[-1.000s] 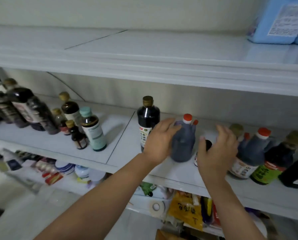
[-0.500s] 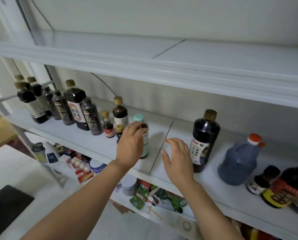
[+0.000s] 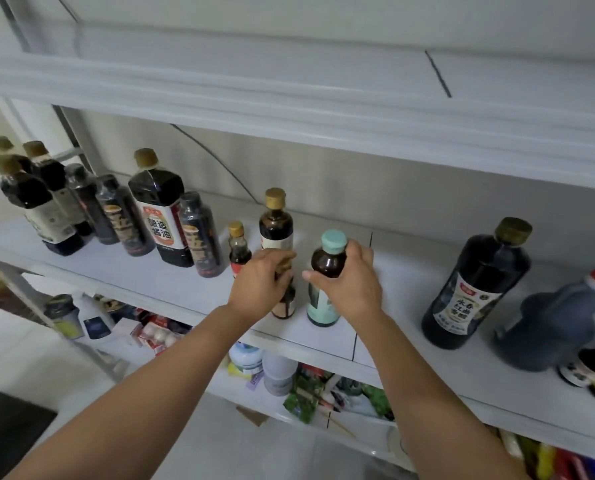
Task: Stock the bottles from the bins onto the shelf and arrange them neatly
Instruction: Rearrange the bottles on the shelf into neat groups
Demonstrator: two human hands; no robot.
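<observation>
Holding small gold-capped bottle [image 3: 285,304] by its top in left grip [image 3: 259,289]; clasping teal-capped bottle [image 3: 328,264] just beside it in right grip [image 3: 351,289], near shelf [image 3: 150,282] front edge.

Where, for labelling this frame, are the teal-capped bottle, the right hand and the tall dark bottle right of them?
teal-capped bottle [image 3: 328,264], head view, brown shoulder below the cap
right hand [image 3: 352,289], head view, back of the hand
tall dark bottle [image 3: 483,271], head view, dark body above the label
</observation>
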